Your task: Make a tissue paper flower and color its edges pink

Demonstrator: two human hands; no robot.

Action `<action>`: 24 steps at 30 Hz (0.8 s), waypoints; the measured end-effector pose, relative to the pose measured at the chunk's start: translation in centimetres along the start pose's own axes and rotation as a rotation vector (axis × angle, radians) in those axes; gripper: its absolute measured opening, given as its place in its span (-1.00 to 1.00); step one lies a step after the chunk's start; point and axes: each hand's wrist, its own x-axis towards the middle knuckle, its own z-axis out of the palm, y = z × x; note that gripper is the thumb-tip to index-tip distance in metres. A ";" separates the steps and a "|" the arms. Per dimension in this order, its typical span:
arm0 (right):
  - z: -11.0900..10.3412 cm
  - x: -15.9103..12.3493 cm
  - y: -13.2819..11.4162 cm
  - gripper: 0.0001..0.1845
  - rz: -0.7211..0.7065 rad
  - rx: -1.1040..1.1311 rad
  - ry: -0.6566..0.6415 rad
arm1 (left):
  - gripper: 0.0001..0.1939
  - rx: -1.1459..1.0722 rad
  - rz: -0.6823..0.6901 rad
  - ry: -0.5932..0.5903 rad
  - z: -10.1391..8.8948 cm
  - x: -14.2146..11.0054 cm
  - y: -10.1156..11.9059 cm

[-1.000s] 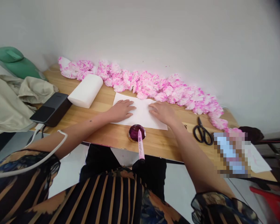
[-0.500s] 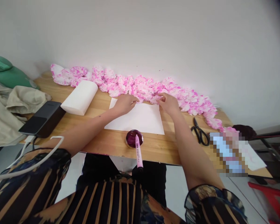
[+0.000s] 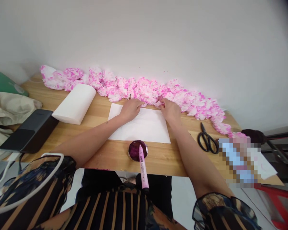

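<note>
A sheet of white paper [image 3: 144,126] lies flat on the wooden table [image 3: 105,158]. Along its far edge, my left hand [image 3: 131,110] has its fingers pinched at the front of a pink-and-white crumpled paper flower [image 3: 147,91]. From the other side, my right hand [image 3: 171,111] pinches at the same flower's front edge, thumb and finger together. The exact grip is partly hidden. Nearer to me stands a small round dish of dark purple liquid [image 3: 134,151], with a pink marker [image 3: 144,171] resting tip-in on its rim.
More pink-and-white paper flowers [image 3: 196,103] run along the wall. On the left are a white paper towel stack [image 3: 74,103], a black power bank [image 3: 26,131], beige cloth [image 3: 11,108] and a green bottle [image 3: 4,84]. Black scissors [image 3: 207,140] lie right; a white cable [image 3: 55,166] crosses my left arm.
Both hands have left the white sheet, where they lay flat, and reached forward to its far edge. Their fingers have closed at the paper flower. The view has shifted slightly.
</note>
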 end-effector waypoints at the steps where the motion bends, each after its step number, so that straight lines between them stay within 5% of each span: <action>1: 0.0 0.2 0.0 -0.61 0.015 -0.007 0.006 | -0.53 -0.003 0.000 -0.006 0.0 0.0 0.0; 7: 0.3 1.5 -0.3 -0.66 0.129 -0.029 0.026 | -0.54 -0.031 0.004 -0.014 0.1 0.1 -0.1; 14: 1.1 2.0 -0.8 -0.67 0.086 0.037 0.057 | -0.49 -0.023 0.010 -0.013 0.1 0.0 0.0; 24: -0.3 0.7 -0.2 -0.57 0.011 0.029 -0.060 | -0.53 0.041 0.077 -0.072 -0.3 -0.3 0.1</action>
